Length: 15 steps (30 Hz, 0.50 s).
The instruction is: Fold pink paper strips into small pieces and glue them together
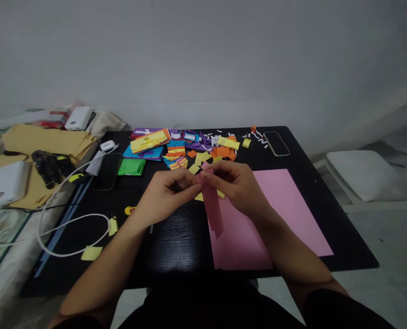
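Strip of pink paper (212, 205), held by its upper end between two bare hands. The right hand (236, 185) pinches this end between thumb and fingers; the left hand (167, 194) closes its thumb and fingertips on the upper left edge, just beside the right thumb. Below the grip the strip hangs over the near-left part of a pink paper sheet (292, 205), which extends under the right forearm; an uneven lower corner suggests more than one layer. Beyond the fingertips lie an orange paper pile (224, 152) and yellow paper pieces (200, 158); left of the grip, past the left wrist, lies a green paper bundle (131, 167), all on a black tabletop (176, 246). The strip is probably very light, thin and pliant, easily creased and liable to tear if pulled sideways; its matt face should offer fair friction. A light pinch close to the edge or fold, thumb against forefinger, appears best, with the free length left unsqueezed.
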Motion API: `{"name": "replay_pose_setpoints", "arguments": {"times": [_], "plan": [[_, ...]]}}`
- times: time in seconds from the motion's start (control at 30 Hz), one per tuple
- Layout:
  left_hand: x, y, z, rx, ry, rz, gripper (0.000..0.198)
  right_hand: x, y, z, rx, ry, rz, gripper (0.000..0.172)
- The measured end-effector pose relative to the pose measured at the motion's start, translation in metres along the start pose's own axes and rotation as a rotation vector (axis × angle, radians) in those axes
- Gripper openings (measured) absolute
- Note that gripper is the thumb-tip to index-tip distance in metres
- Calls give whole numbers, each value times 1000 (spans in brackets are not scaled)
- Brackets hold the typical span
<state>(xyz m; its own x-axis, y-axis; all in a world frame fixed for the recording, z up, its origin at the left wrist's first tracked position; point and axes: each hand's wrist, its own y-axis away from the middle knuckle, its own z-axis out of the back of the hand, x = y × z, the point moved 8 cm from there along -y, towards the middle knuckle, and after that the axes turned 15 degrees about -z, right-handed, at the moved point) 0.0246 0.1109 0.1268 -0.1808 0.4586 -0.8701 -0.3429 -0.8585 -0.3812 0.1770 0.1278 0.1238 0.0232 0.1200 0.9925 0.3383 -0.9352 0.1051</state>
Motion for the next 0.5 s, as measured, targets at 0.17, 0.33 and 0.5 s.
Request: {"name": "replay_pose_setpoints", "arguments": {"times": [0.17, 0.33, 0.5], "plan": [[-1, 0, 1, 2, -8, -5, 19, -1, 0, 0, 6, -6, -5, 25], [-4, 0, 0, 1, -25, -24, 19, -2, 0, 1, -6, -8, -13, 31], [-7, -2, 2, -3, -53, -58, 19, -1, 1, 1, -16, 16, -2, 36]]}}
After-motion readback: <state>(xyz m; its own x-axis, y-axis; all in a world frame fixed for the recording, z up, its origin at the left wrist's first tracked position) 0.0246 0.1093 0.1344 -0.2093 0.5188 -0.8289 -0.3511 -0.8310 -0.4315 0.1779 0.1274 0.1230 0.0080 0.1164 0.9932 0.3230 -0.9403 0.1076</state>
